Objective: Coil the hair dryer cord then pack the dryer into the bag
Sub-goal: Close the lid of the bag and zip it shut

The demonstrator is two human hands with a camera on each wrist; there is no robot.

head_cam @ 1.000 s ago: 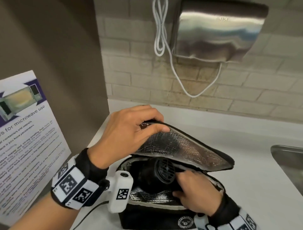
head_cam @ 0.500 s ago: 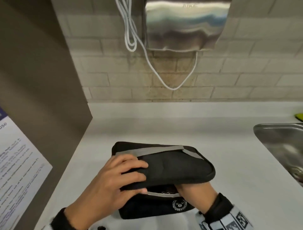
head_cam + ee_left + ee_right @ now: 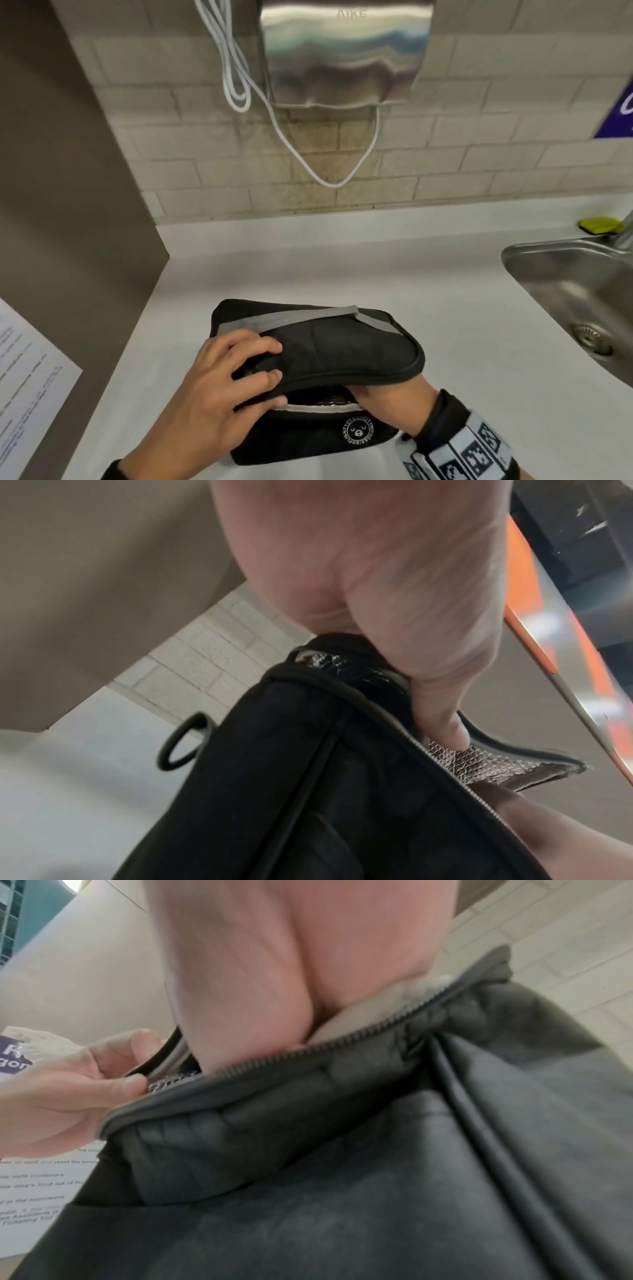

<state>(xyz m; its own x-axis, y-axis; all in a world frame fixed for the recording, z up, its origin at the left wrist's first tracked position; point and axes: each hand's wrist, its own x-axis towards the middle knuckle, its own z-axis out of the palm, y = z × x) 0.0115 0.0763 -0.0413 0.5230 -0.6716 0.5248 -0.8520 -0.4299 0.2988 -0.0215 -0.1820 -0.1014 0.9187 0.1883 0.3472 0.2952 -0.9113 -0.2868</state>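
Note:
A black insulated bag (image 3: 325,346) sits on the white counter (image 3: 376,260), its lid lowered almost flat. My left hand (image 3: 267,377) grips the lid's front left edge, fingers on top and thumb (image 3: 441,723) under the silver lining. My right hand (image 3: 383,397) reaches in under the lid at the front right, and its fingers are hidden inside. In the right wrist view the right hand (image 3: 274,974) disappears past the zipper of the bag (image 3: 377,1150). The hair dryer and its cord are out of sight inside.
A steel sink (image 3: 565,274) is set into the counter at the right, a yellow sponge (image 3: 603,224) behind it. A wall hand dryer (image 3: 342,51) with a white cord (image 3: 236,75) hangs above. A brown panel (image 3: 68,171) and a paper notice (image 3: 27,377) stand at the left.
My left hand has brought the lid down from wide open to nearly flat, covering the hair dryer. My right hand stays inside the bag.

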